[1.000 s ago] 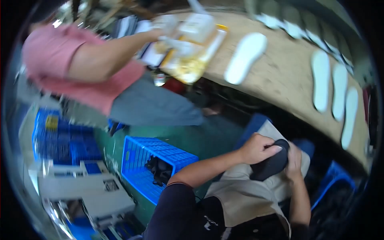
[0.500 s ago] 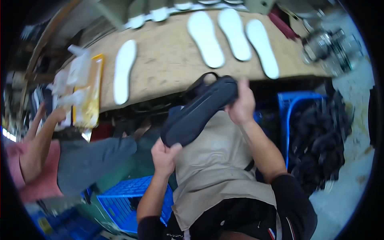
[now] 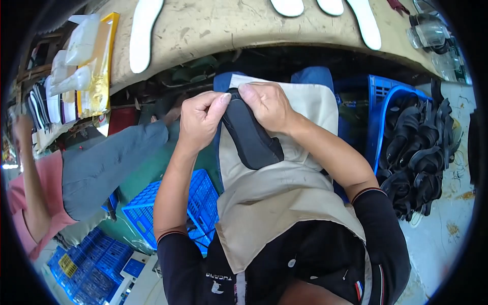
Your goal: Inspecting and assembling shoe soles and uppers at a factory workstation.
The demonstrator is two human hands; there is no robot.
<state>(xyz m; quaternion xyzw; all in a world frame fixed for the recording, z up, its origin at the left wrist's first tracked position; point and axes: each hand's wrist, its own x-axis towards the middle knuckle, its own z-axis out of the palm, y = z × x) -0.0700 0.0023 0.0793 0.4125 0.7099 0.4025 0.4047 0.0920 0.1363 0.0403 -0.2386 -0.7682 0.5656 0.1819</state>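
1 black, elongated, sole-shaped footwear piece [image 3: 249,132] is gripped in the middle of the frame by 2 bare hands, the left hand [image 3: 201,119] and the right hand [image 3: 269,107]. Both grasp its narrow upper end, the 2 thumbs pressing side by side there; the rest slants down to the right, below the grip and over a beige cloth apron [image 3: 284,203]. Whether its lower end touches the apron, I cannot tell.

Across the top, a tan-covered worktable [image 3: 203,30] carries 4 white, flat, foot-shaped insoles [image 3: 145,35]: 1 at upper left, 3 at upper right. At the table's left end is 1 yellow-edged tray [image 3: 111,48].

At the right, 1 blue plastic crate [image 3: 375,112] stands beside a heap of black strapped sandals [image 3: 419,152], too tangled to count. 1 blue lattice basket [image 3: 137,216] sits lower left, near 1 co-worker in grey trousers [image 3: 112,170].
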